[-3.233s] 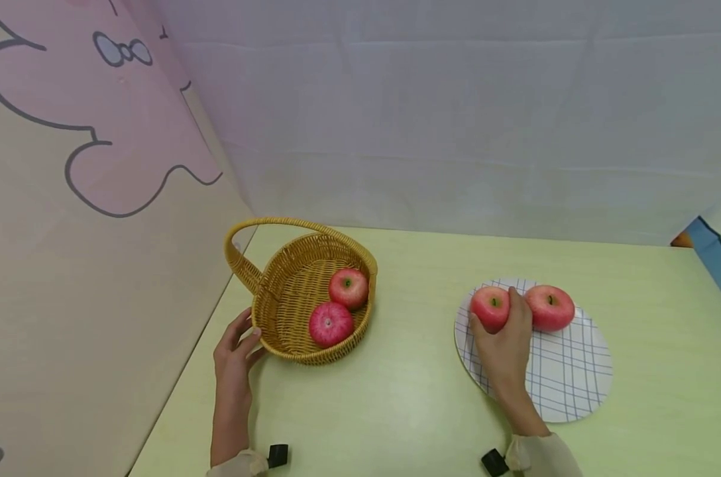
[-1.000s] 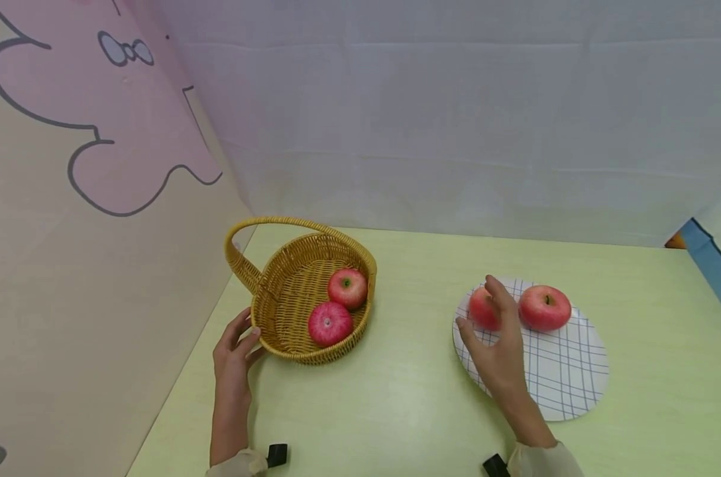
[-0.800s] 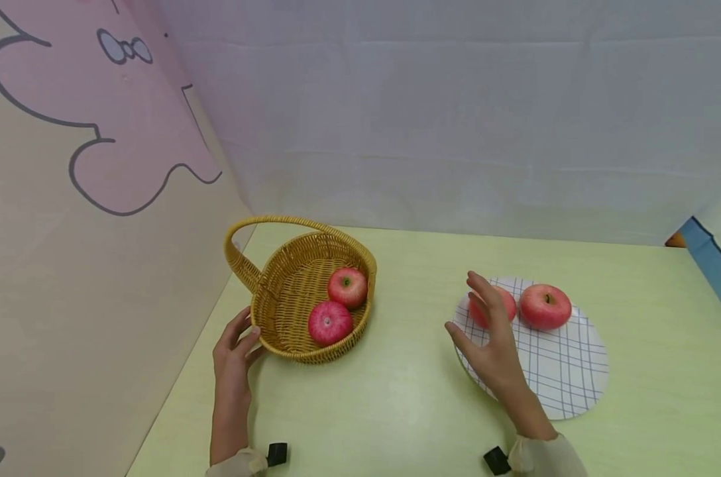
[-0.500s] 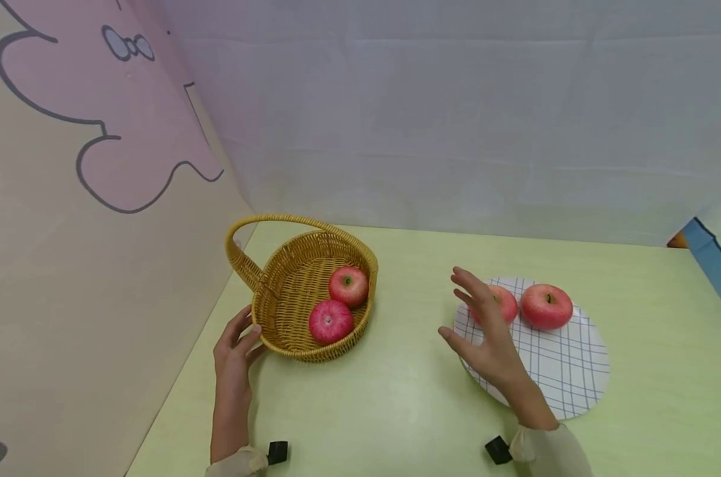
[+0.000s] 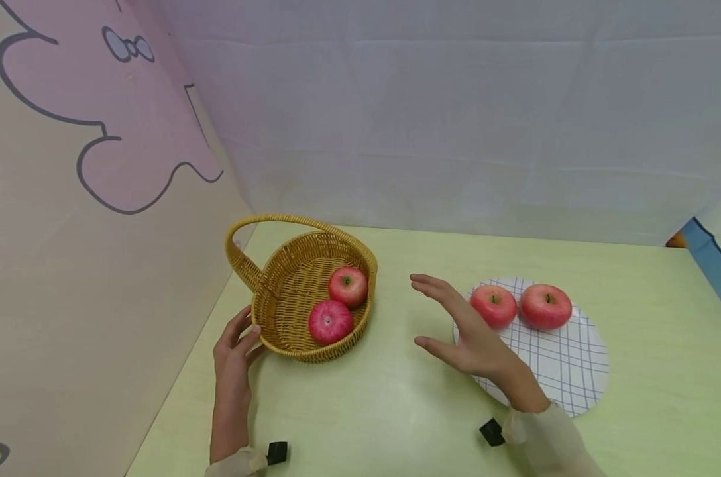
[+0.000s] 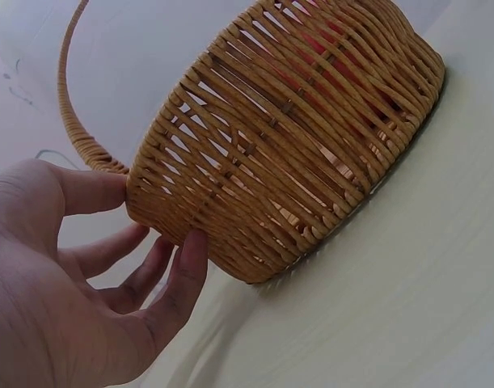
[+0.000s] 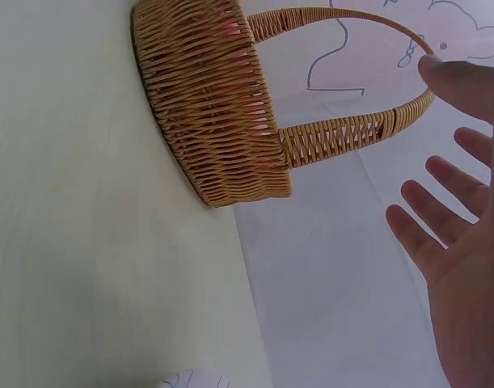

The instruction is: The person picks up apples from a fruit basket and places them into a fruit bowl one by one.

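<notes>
A round wicker basket (image 5: pixel 285 298) with a tall arched handle stands on the left of the table. Inside it lie two red apples, one stem up (image 5: pixel 348 287) and one other apple (image 5: pixel 331 322) against it. My left hand (image 5: pixel 235 351) holds the basket's near left side, thumb at the rim and fingertips against the woven wall (image 6: pixel 255 153). My right hand (image 5: pixel 470 341) is in the air between basket and plate, fingers spread and holding nothing. Behind it, a red apple (image 5: pixel 493 307) and another apple (image 5: pixel 546 307) sit side by side on the checked plate (image 5: pixel 566 371).
The pale yellow-green table (image 5: pixel 360 411) meets a white cloth backdrop (image 5: pixel 432 132) at its far edge. A wall with a pink cartoon drawing (image 5: pixel 128 172) runs along the left. A blue-edged shape (image 5: pixel 715 265) is at the far right.
My right hand, earlier around the left apple on the plate, has let go and moved left toward the basket. That apple remains on the plate. My left hand has stayed at the basket.
</notes>
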### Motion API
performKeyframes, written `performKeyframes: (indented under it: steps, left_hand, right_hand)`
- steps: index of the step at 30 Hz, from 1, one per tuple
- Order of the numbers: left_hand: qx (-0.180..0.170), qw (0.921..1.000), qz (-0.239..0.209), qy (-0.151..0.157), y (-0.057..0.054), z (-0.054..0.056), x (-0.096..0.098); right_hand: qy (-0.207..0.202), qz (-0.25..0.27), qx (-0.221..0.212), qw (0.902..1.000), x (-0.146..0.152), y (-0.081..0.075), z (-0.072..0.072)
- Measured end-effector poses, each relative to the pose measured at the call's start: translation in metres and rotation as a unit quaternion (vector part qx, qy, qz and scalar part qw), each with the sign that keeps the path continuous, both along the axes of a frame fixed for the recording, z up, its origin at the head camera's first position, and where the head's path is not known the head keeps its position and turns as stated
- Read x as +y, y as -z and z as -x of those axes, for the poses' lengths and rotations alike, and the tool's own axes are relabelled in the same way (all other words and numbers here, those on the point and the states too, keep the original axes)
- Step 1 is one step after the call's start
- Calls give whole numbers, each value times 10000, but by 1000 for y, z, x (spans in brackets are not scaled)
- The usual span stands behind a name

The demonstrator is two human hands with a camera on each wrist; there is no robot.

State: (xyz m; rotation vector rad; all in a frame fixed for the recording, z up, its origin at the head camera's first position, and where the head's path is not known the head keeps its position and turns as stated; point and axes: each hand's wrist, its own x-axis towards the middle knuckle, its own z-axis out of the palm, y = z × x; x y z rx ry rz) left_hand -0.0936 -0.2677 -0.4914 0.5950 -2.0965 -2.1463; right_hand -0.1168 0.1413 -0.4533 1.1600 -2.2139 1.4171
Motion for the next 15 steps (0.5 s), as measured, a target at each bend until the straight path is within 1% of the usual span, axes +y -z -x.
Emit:
performKeyframes:
  steps: [3,6,10,15]
  left_hand:
    - [1,10000,-10,6,0,0,0]
    - [16,10000,-10,14,-1,0,1]
    - [-3,10000,7,-11,-1,0,1]
    - [-47,10000,2,-36,-1,0,1]
  right_hand:
    - [-72,-307,116,9994,-3,-6,3]
    - [-44,-641,199,9977,-7,-11,6]
    - [-59,-1051,135,9943,-13,-17,9]
    - [-246,-1382,115,9900,-22,-19,14]
